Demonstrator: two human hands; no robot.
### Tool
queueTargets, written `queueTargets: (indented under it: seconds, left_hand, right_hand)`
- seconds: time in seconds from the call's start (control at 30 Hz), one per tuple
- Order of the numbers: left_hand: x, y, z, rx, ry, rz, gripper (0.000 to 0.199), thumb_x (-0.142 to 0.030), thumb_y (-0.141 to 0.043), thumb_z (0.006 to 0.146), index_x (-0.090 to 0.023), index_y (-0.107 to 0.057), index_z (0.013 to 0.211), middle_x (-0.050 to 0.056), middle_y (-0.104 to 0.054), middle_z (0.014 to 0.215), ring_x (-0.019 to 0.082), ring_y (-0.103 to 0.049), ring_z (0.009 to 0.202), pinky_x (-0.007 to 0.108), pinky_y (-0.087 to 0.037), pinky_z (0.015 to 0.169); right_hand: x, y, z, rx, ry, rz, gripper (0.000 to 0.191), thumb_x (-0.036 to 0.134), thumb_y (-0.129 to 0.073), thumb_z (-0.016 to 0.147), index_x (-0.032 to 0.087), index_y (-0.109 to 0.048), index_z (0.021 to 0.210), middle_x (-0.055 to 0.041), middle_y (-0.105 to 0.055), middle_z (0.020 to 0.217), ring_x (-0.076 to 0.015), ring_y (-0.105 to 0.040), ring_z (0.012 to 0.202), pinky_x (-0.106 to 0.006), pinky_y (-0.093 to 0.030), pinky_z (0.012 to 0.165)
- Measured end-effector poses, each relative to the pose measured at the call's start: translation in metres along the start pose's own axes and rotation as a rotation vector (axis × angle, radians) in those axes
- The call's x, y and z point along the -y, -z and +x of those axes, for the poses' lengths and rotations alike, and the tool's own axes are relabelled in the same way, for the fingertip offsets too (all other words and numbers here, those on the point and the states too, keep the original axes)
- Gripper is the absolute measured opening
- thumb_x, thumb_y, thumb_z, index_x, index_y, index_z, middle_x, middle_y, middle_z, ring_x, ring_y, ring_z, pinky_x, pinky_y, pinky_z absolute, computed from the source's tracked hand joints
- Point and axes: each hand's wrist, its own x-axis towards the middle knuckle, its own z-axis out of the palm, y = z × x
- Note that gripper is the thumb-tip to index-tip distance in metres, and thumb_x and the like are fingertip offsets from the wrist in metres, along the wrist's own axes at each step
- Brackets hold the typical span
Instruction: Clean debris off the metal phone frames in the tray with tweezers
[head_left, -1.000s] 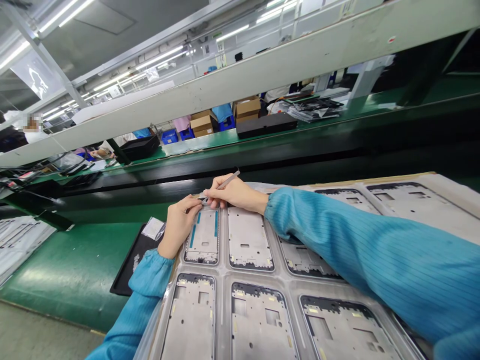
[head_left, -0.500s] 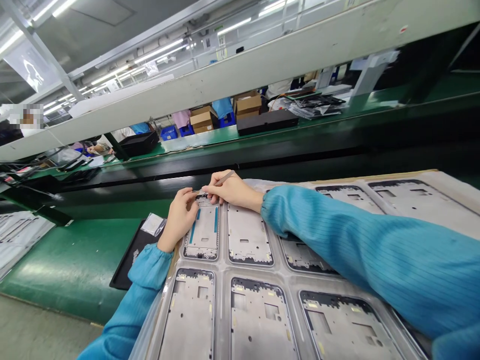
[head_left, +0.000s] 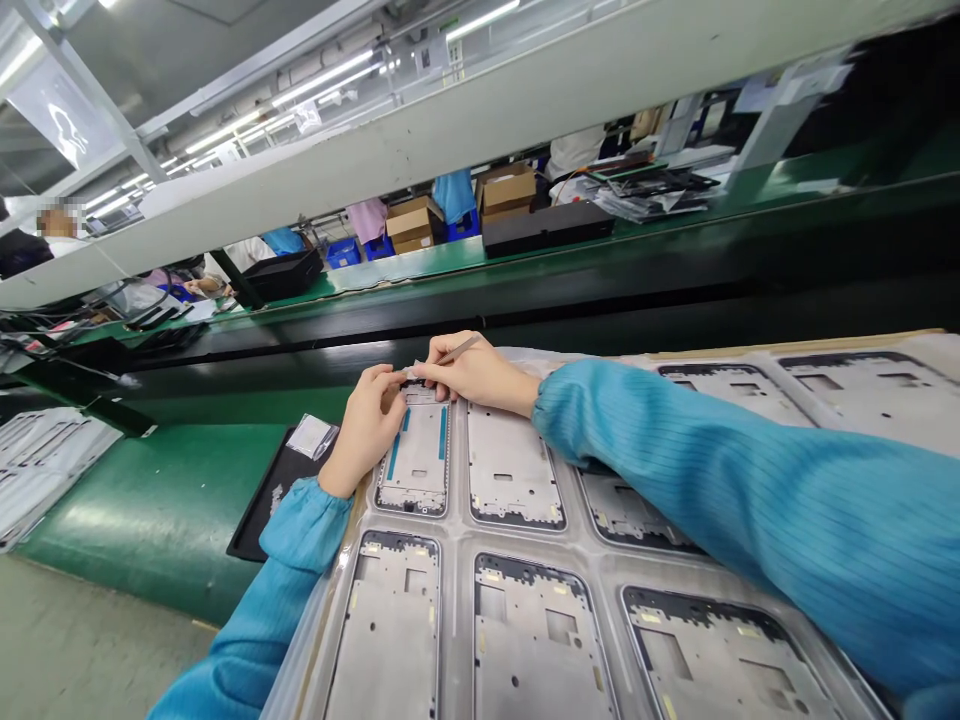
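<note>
Head view: right hand (head_left: 478, 373) still holds tweezers (head_left: 459, 349) beside left hand (head_left: 366, 430).

Left hand (head_left: 366, 430) at a phone frame (head_left: 417, 470), right hand (head_left: 474, 372) holding tweezers (head_left: 457, 349), plastic tray (head_left: 457, 560) beneath

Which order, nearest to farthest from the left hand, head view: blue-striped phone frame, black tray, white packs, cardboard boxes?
1. Blue-striped metal phone frame: at the right side of the left hand.
2. Black tray: just left of the hand.
3. White packs: far left, on the green bench.
4. Cardboard boxes: farthest, across the line.
</note>
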Motion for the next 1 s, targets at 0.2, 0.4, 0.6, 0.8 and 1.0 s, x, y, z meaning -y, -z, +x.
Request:
queueTargets:
  seconds: [0.2, 0.4, 0.6, 0.8, 1.0]
  left_hand:
    - [-0.003, 0.0, 0.001, 0.043, -0.059, 0.091, 0.03, -0.014, -0.052, 0.093, -0.02, -0.07, 0.116, 0.014, -0.057, 0.132, 0.029, -0.059, 0.124, 0.048, -0.05, 0.109]
    - [-0.004, 0.0, 0.002, 0.072, -0.106, 0.165, 0.032, -0.015, -0.048, 0.096, -0.015, -0.07, 0.118, 0.019, -0.055, 0.135, 0.032, -0.061, 0.121, 0.052, -0.051, 0.107]
    - [-0.009, 0.001, 0.004, 0.109, -0.153, 0.227, 0.034, -0.012, -0.044, 0.096, -0.013, -0.069, 0.12, 0.019, -0.058, 0.132, 0.033, -0.06, 0.123, 0.05, -0.052, 0.108]
    - [-0.013, 0.004, 0.004, 0.131, -0.169, 0.272, 0.034, -0.011, -0.044, 0.095, -0.012, -0.068, 0.121, 0.019, -0.059, 0.134, 0.032, -0.061, 0.122, 0.048, -0.051, 0.11]
    - [-0.014, 0.005, 0.003, 0.137, -0.167, 0.298, 0.035, -0.013, -0.043, 0.096, -0.015, -0.068, 0.121, 0.017, -0.06, 0.134, 0.031, -0.061, 0.122, 0.047, -0.052, 0.109]
  right_hand:
    - [0.0, 0.002, -0.001, 0.018, 0.003, -0.023, 0.044, 0.053, -0.079, 0.077, 0.019, -0.056, 0.061, 0.002, -0.061, 0.045, -0.0111, -0.058, 0.039, -0.018, -0.043, 0.036]
    - [0.002, 0.002, -0.001, -0.004, -0.007, -0.047, 0.04, 0.047, -0.079, 0.079, 0.02, -0.055, 0.061, 0.0025, -0.06, 0.044, -0.0131, -0.059, 0.041, -0.02, -0.043, 0.037]
    - [0.001, 0.002, -0.002, -0.017, -0.011, -0.068, 0.035, 0.037, -0.078, 0.082, 0.02, -0.055, 0.061, 0.0036, -0.059, 0.043, -0.013, -0.06, 0.041, -0.02, -0.044, 0.039]
    - [0.001, 0.002, -0.001, -0.014, -0.011, -0.082, 0.029, 0.021, -0.072, 0.085, 0.021, -0.054, 0.062, 0.0047, -0.059, 0.043, -0.0124, -0.06, 0.041, -0.019, -0.045, 0.042]
    - [0.007, 0.002, -0.005, -0.023, 0.002, -0.11, 0.031, 0.018, -0.071, 0.085, 0.021, -0.054, 0.059, 0.0057, -0.057, 0.042, -0.0113, -0.06, 0.042, -0.019, -0.044, 0.043]
